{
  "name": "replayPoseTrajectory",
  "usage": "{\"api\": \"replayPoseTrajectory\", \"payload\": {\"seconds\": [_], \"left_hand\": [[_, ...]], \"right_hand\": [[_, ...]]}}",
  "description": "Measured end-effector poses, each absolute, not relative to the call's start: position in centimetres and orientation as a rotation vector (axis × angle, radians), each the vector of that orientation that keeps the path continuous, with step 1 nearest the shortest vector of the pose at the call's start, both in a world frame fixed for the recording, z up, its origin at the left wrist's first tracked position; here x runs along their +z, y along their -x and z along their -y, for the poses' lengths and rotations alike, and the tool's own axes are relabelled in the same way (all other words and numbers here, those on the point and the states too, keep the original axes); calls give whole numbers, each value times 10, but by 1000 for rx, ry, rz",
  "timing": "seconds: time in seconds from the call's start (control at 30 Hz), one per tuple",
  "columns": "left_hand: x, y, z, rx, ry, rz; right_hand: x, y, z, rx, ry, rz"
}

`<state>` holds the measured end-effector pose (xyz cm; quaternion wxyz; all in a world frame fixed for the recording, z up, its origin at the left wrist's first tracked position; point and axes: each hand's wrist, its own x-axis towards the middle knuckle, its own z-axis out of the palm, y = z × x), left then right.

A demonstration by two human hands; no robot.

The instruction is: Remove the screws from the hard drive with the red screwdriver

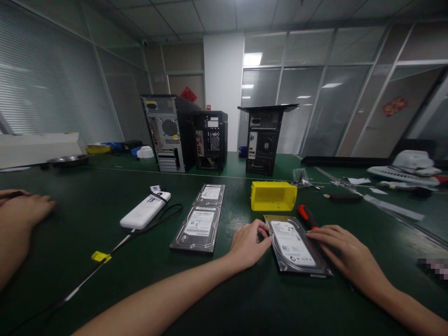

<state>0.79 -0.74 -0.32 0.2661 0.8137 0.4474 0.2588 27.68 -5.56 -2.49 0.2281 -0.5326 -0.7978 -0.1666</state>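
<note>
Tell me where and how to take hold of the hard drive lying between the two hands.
Best gripped, I'd judge, by its two long edges: the hard drive lies flat, its broad face giving little to pinch. Come from both sides, left hand at the left edge, right hand at the right, clear of the red-and-black handle.

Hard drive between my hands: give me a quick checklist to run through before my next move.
1. Hard drive flat on the table, label up: ok.
2. Left hand at the drive's left edge: ok, fingers at the edge.
3. Right hand well away from the red-and-black handle: not ok, the handle lies right by its fingers.
4. Yellow bin apart from the drive: ok, it sits behind it.
5. The other two drives apart from this one: ok, they lie to its left.
6. Drive's underside undamaged: cannot tell, it is hidden.
</note>
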Motion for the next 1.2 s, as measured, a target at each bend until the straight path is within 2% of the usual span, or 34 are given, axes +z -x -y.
{"api": "replayPoseTrajectory", "payload": {"seconds": [1.2], "left_hand": [[1,-8,9,671,-2195,-1214]], "right_hand": [[-21,-273,58,-559,1464,2226]]}}
